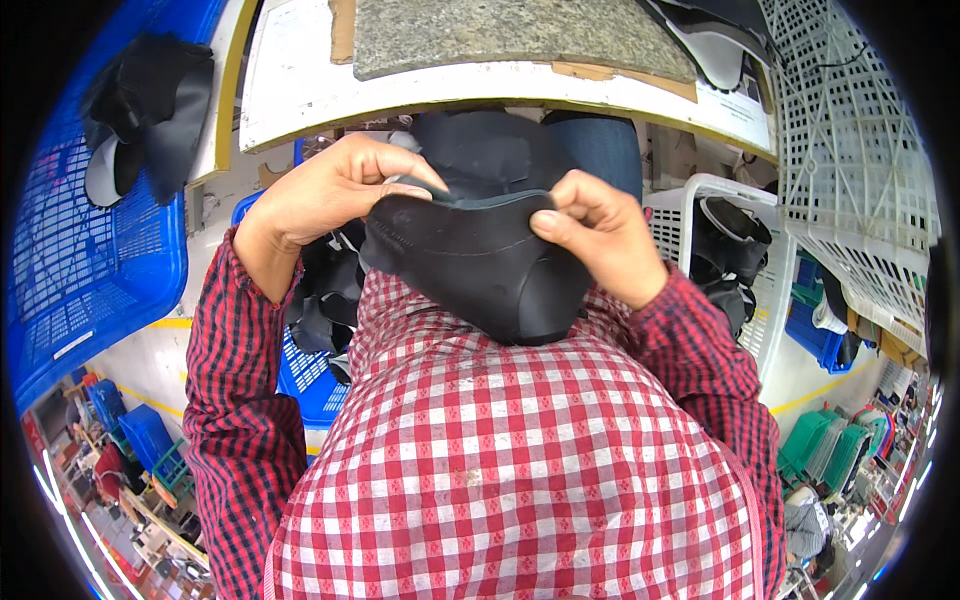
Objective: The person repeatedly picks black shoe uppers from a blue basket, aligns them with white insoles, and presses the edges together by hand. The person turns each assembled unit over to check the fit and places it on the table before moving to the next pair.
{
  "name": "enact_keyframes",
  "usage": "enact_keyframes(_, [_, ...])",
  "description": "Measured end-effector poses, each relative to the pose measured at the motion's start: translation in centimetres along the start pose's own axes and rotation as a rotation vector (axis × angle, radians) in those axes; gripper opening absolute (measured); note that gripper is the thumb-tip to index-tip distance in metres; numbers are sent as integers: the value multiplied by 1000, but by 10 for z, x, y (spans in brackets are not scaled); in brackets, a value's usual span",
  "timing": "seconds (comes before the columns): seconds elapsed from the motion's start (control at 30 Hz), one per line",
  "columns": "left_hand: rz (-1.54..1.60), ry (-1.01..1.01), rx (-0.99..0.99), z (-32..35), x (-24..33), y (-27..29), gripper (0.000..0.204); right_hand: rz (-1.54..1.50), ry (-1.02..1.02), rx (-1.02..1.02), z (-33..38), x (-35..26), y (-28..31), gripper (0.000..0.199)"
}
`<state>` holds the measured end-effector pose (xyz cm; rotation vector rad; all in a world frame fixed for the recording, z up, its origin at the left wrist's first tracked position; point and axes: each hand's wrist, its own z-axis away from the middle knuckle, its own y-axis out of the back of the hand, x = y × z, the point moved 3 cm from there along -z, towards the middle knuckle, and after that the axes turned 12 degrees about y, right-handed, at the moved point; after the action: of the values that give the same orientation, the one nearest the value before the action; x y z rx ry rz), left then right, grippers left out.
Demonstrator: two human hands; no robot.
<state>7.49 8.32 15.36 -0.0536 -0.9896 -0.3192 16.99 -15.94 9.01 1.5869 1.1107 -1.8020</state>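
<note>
A black shoe upper (465, 265), sewn with a curved seam and open along its top edge, is held over my lap. My left hand (345, 185) pinches the left end of that edge, with the thumb on the rim and the index finger reaching over the opening. At the right end, my right hand (605, 225) grips the rim between thumb and bent fingers. The rounded end hangs down toward the checked apron (480, 450). Just beyond it, more black material (490, 150) lies below the table edge; its shape is partly hidden.
A speckled stone slab (520, 38) rests on the white worktable (300, 85) ahead. Blue crates (150, 285) stand at left, one bearing black pieces (150, 110). White crates (850, 190) stand at right, one with black uppers (730, 240). A low blue basket (310, 385) sits by my left arm.
</note>
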Motion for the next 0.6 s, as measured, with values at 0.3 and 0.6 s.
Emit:
enact_keyframes(0.3, [108, -78, -84, -32, 31, -16, 20, 398, 170, -392, 1, -53, 27, 23])
enact_keyframes(0.6, [43, -125, -22, -25, 50, -25, 19, 320, 101, -420, -5, -57, 25, 24])
